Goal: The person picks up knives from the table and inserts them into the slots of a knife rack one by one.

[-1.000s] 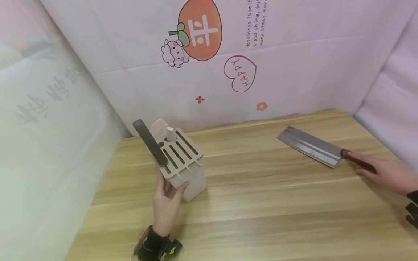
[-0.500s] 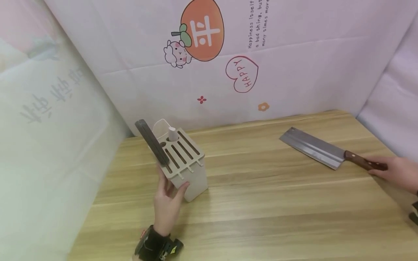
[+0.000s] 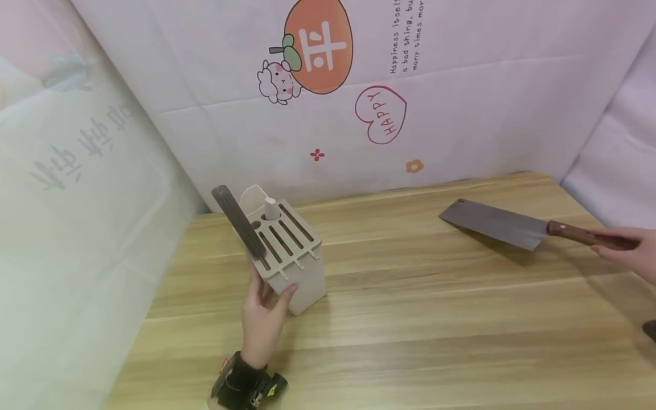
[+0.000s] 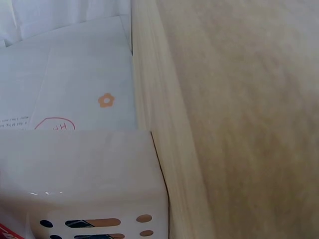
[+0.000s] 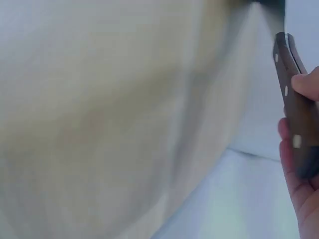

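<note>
My right hand grips the brown wooden handle of a cleaver, whose broad grey blade is tilted over the table's right side, its shadow beneath. In the right wrist view, fingers and thumb wrap the riveted handle. On the left, my left hand holds the lower body of a pale knife block, thumb on its front and fingers along its left side. Dark grey handles stick up from its left slot, and a white handle from a round hole; several slots are bare.
The wood-grain table meets a printed white cloth wall at the back and another cloth at the left. In the left wrist view, the block's pale wall has oblong holes.
My right hand has closed round the cleaver's handle, moved right and raised it, turning the blade's edge. The left hand and knife block have stayed in place.
</note>
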Motion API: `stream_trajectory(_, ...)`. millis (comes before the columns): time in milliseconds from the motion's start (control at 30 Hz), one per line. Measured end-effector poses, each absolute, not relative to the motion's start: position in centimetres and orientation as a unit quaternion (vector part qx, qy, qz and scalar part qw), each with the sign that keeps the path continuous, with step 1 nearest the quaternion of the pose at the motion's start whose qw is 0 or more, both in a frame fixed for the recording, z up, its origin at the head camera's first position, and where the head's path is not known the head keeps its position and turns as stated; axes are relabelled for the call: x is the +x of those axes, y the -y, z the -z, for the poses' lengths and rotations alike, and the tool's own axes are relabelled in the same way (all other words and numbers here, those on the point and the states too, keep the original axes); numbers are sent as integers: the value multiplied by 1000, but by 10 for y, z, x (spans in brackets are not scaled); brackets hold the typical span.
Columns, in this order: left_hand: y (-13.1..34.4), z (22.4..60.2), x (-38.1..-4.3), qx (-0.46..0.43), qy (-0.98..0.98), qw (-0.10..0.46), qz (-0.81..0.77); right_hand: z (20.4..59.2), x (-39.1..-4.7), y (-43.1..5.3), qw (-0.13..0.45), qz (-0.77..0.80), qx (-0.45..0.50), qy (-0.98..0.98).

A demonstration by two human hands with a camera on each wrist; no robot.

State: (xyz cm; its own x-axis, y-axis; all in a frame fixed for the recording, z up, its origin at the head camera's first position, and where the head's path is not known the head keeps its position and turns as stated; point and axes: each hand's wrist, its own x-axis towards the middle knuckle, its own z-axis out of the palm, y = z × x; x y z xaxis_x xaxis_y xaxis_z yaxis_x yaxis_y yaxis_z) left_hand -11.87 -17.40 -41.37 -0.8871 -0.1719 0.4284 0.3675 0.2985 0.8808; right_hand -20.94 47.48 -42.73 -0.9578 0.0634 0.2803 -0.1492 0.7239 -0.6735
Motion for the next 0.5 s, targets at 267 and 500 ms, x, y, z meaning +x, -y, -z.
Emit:
stream_trajectory(267,174,413,-118,-62,778,232,580,392,-212,-447,226,-476,18,850)
stream_trajectory(500,174,415,-118,-74,775,241,579,372,-220,-416,260,-602,-3,755)
